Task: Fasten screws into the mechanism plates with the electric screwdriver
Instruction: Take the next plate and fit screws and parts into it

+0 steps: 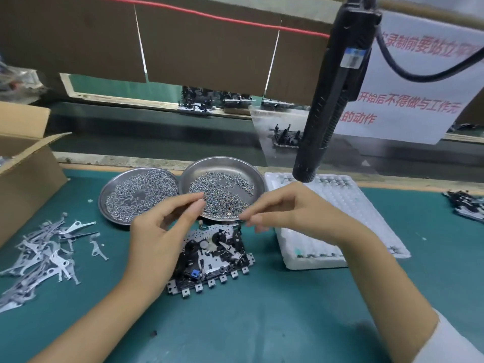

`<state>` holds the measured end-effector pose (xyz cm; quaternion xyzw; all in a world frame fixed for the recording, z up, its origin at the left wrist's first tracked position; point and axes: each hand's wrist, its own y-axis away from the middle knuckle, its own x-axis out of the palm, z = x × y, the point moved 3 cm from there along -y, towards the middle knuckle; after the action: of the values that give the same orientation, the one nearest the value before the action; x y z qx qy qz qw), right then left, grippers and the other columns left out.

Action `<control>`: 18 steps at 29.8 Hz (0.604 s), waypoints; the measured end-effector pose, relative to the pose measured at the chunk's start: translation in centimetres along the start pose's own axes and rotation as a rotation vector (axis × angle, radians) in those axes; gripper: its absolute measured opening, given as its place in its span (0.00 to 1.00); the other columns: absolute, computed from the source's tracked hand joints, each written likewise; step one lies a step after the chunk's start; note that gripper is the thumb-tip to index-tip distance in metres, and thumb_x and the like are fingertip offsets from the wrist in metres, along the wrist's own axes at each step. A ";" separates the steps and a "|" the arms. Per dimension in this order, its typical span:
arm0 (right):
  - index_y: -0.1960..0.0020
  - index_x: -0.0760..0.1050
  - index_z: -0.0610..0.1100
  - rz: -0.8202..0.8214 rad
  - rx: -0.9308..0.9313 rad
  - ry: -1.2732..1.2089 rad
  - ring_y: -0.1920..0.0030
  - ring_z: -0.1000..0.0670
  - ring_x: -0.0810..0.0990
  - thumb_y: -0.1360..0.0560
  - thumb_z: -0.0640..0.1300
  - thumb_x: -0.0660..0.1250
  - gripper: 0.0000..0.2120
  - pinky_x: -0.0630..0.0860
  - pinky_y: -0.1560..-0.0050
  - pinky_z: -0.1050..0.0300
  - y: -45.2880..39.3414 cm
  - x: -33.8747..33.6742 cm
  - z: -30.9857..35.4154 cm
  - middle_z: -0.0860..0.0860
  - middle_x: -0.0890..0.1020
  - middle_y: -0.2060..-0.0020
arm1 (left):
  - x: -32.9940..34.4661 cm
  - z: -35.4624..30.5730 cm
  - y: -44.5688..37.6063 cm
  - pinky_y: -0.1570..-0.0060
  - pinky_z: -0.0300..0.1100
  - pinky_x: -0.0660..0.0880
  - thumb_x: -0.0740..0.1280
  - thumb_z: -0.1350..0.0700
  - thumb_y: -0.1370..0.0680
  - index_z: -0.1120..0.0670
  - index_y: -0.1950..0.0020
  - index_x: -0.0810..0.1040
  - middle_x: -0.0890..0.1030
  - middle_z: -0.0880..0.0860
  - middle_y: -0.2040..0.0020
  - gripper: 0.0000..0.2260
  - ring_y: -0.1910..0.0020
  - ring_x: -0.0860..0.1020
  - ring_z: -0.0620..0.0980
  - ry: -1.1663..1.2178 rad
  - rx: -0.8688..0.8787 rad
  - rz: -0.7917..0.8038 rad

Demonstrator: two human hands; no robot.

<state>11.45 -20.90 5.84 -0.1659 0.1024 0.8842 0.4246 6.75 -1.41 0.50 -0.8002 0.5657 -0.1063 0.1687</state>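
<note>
A black and silver mechanism plate (217, 255) lies flat on the green mat in front of me. Behind it stand two round steel dishes of small screws, the left dish (115, 187) and the right dish (248, 174). My left hand (162, 231) hovers over the plate's left side, thumb and forefinger pinched together at the near rim of the right dish; what they hold is too small to see. My right hand (285, 208) hovers over the same rim, fingertips pinched likewise. The black electric screwdriver (332, 95) hangs above, untouched.
A heap of flat metal levers (44, 255) lies at the left. An open cardboard box (23, 163) stands at the far left. A white foam tray (340, 213) sits under my right wrist. More mechanisms (466, 208) lie at the right edge and on the conveyor (285, 137) behind.
</note>
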 end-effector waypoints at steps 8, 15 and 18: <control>0.53 0.83 0.43 -0.456 0.333 0.687 0.59 0.51 0.81 0.26 0.34 0.65 0.10 0.76 0.56 0.58 1.3 -11.7 -5.3 0.49 0.85 0.57 | 0.3 0.4 -0.1 0.59 0.26 0.74 0.70 0.58 0.29 0.50 0.54 0.83 0.85 0.44 0.59 0.06 0.60 0.81 0.38 0.038 -0.025 -0.027; 0.45 0.80 0.41 -0.622 0.296 0.962 0.56 0.44 0.77 0.27 0.29 0.62 0.15 0.77 0.52 0.50 -1.2 -14.4 -9.0 0.43 0.83 0.52 | 0.5 1.3 -0.2 0.57 0.26 0.74 0.71 0.61 0.28 0.48 0.53 0.82 0.84 0.44 0.58 0.08 0.58 0.81 0.39 0.047 -0.049 -0.034; 0.43 0.79 0.44 -0.586 0.352 1.098 0.51 0.42 0.78 0.27 0.30 0.62 0.17 0.78 0.53 0.47 -2.2 -14.2 -8.9 0.45 0.81 0.48 | 0.7 1.4 -0.3 0.58 0.26 0.73 0.72 0.61 0.28 0.49 0.55 0.83 0.84 0.42 0.59 0.07 0.59 0.81 0.37 0.034 -0.039 -0.030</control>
<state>23.33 -32.52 2.96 -0.5430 0.3987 0.4881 0.5549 7.77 -1.74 -0.67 -0.8097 0.5583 -0.1116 0.1419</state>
